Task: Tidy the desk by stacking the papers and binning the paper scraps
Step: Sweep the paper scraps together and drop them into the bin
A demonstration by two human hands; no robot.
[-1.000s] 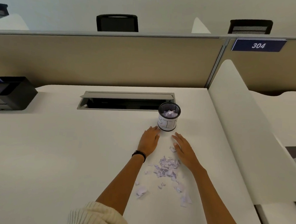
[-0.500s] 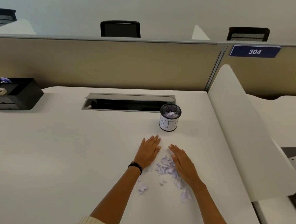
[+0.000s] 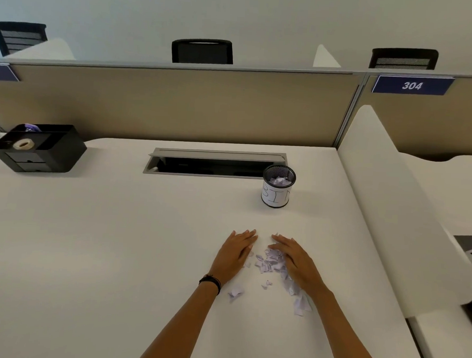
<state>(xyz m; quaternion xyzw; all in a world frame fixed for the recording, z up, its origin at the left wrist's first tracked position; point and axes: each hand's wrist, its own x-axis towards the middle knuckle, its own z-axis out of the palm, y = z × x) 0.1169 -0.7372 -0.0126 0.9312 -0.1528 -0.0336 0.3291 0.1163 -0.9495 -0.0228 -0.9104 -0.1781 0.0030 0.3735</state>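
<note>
Flanking scraps [image 3: 270,262], left hand [image 3: 235,256] and right hand [image 3: 296,260] lie flat, holding nothing | bin [image 3: 276,197]: more scraps | organizer [image 3: 64,153]: tape [image 3: 23,143]

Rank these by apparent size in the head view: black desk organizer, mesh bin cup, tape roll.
Largest: black desk organizer.
Then: mesh bin cup.
Smallest: tape roll, sitting in the organizer.
No ties.

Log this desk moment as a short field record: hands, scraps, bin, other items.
scrap pile: lilac bits on the desk, strays trailing toward the person
left hand: flat on the desk, fingers straight, just left of the pile
right hand: flat, fingers straight, lying over the pile's right edge
bin: mesh cup labelled BIN, upright, beyond both hands, some scraps inside
organizer: black, far left, holds a tape roll
</note>
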